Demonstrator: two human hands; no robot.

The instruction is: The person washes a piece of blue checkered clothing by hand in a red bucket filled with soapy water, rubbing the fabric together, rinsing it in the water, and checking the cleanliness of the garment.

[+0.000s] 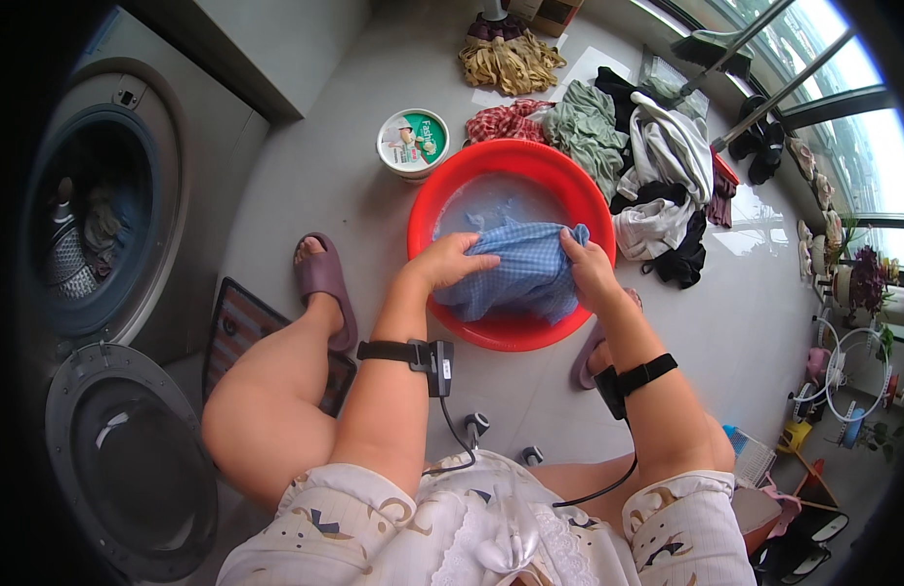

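A light-blue checked cloth garment (521, 267) is stretched between my hands over a red plastic basin (510, 337). My left hand (452, 260) pinches its left edge between thumb and fingers. At the upper right corner, my right hand (585, 265) grips a bunched part of the same cloth. The garment's lower folds hang inside the basin, and whether they reach the water there is hidden. Cloudy, bluish water (499, 198) shows in the basin's far half, with a bit of the cloth in it.
A lidded white-and-green tub (413, 143) stands left of the basin. Beyond it lie piled clothes (587, 128) and a mop head (510, 62). At left, a front-loading washing machine (181, 183) has its door (133, 461) swung out, with laundry in the drum. Potted plants (866, 278) line the right.
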